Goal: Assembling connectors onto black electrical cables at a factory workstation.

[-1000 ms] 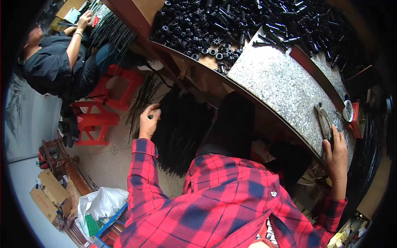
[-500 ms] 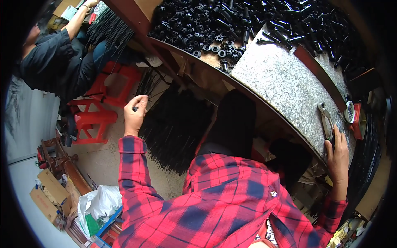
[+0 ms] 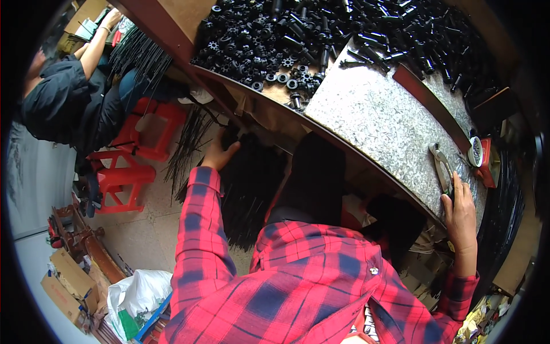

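Observation:
My left hand (image 3: 216, 152) is at the upper end of a dark bundle of thin black rods (image 3: 249, 189) beside my knee. Its fingers curl against something dark, and the thumb stands off to the right. Black on black hides what lies between them. On the pale speckled tabletop (image 3: 372, 114), my right hand (image 3: 461, 209) grips the lower handles of a pair of pliers (image 3: 441, 163). The jaws point away from me and rest on the tabletop.
Small black parts (image 3: 275, 49) lie heaped along the table's far side. A dark red strip (image 3: 429, 103), a small white cup (image 3: 475, 151) and a red box (image 3: 488, 163) are at the right. Red stools (image 3: 123, 178) stand at left, near a seated person (image 3: 66, 109).
My left hand has moved right and away from me, from beside the rods to their upper end, where a small dark piece it held no longer shows. My right hand stays on the pliers.

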`<move>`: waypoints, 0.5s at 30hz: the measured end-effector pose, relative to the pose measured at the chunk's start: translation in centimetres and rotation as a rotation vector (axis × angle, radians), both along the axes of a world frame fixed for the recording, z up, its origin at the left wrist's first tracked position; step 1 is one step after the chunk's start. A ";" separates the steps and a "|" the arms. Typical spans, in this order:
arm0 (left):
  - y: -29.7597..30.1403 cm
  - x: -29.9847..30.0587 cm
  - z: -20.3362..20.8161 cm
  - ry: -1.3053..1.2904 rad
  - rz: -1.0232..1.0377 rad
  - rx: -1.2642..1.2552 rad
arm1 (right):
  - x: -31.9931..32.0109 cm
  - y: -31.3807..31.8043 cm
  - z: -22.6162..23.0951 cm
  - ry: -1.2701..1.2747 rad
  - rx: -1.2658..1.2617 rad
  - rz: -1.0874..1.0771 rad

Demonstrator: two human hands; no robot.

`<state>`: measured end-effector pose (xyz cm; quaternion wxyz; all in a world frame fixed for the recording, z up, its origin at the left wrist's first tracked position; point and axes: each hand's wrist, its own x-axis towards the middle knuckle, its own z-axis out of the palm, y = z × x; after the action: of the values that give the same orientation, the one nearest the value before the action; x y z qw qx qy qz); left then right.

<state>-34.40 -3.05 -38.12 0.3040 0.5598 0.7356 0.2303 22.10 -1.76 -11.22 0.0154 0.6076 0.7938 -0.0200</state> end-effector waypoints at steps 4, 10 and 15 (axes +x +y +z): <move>-2.3 -2.0 -0.9 -0.042 0.170 0.063 | 0.2 -0.6 1.3 -0.007 0.030 -0.006; -8.8 -2.0 -2.1 -0.182 0.195 -0.187 | -0.6 0.3 0.5 -0.007 0.007 -0.018; -11.0 3.8 -2.1 -0.192 -0.066 -0.526 | 1.0 -0.6 1.7 0.001 0.046 -0.067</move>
<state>-30.64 -14.07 -40.20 0.5144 0.4610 0.7194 0.0735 23.14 -2.35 -9.54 0.0007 0.6339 0.7734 -0.0026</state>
